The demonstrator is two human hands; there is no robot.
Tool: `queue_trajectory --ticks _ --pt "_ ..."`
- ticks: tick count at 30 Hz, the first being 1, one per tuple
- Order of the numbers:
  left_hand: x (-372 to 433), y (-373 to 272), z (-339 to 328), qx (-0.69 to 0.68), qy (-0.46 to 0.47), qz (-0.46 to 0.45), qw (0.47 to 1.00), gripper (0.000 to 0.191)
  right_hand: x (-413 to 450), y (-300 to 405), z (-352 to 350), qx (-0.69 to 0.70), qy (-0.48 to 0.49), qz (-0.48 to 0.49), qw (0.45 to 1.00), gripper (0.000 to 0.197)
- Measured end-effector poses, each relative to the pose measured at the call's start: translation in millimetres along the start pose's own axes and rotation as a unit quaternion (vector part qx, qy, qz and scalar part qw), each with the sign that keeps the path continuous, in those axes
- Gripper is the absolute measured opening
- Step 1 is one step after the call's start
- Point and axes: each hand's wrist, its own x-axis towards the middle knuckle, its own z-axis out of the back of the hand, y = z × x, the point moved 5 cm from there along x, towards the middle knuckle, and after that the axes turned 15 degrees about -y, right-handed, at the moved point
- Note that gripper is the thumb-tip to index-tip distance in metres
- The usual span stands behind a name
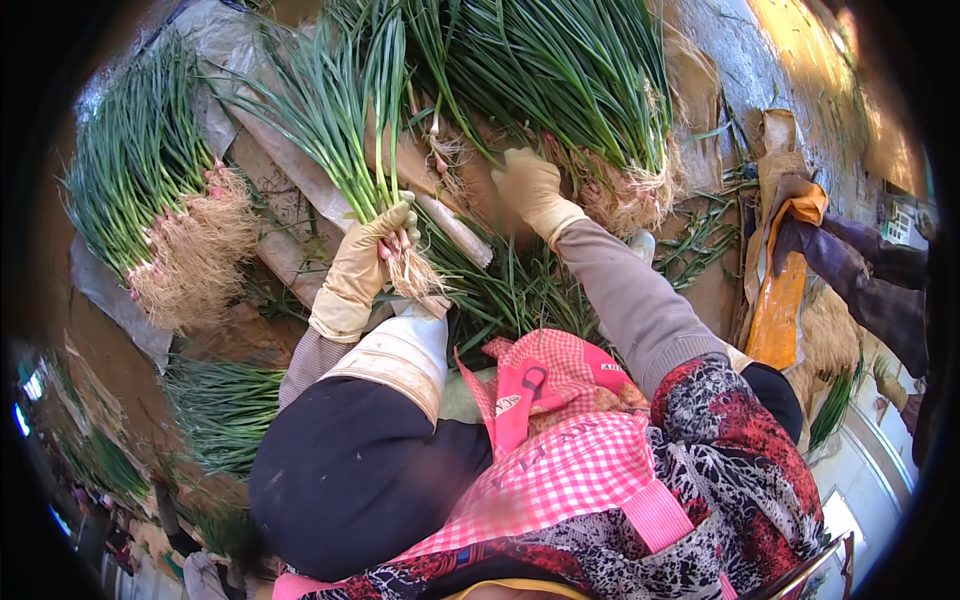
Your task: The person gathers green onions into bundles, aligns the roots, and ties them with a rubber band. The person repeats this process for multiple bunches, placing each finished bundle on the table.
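My left hand (375, 247), in a cream rubber glove, is closed round a bunch of green onions (367, 184), with pinkish bulbs and pale roots hanging below the fist and leaves spreading up. My right hand (529, 180), gloved alike, is at the left edge of a large heap of green onions (555, 75); its fingers are bent and blurred, and whether they hold a stalk cannot be told. Between the hands lie a few loose green onions (439, 150) with roots. A big laid-out pile of green onions (172, 202) is at the left, roots towards me.
Loose leaves (510, 292) litter the ground before my knees. Plastic sheeting (281, 165) runs between the piles. Another pile of leaves (225, 412) lies beside my left knee. At the right are an orange sheet (780, 300) and another person's dark-clad limbs (855, 262); more people appear at lower left.
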Motion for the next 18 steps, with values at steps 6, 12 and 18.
queue_trajectory --ticks 6,12,18 --pt "-30.3 -60.9 -18.3 -0.003 -0.005 -0.191 0.982 0.029 11.9 28.5 48.7 0.089 0.075 0.018 0.993 0.026" --pt "16.5 11.5 -13.0 -0.034 -0.002 0.009 0.999 0.018 -39.4 105.1 67.7 0.453 -0.073 0.02 0.888 0.021" --pt "11.2 11.3 19.2 -0.063 -0.003 0.048 0.997 0.018 -39.7 135.8 32.3 0.587 0.232 -0.018 0.776 0.021"
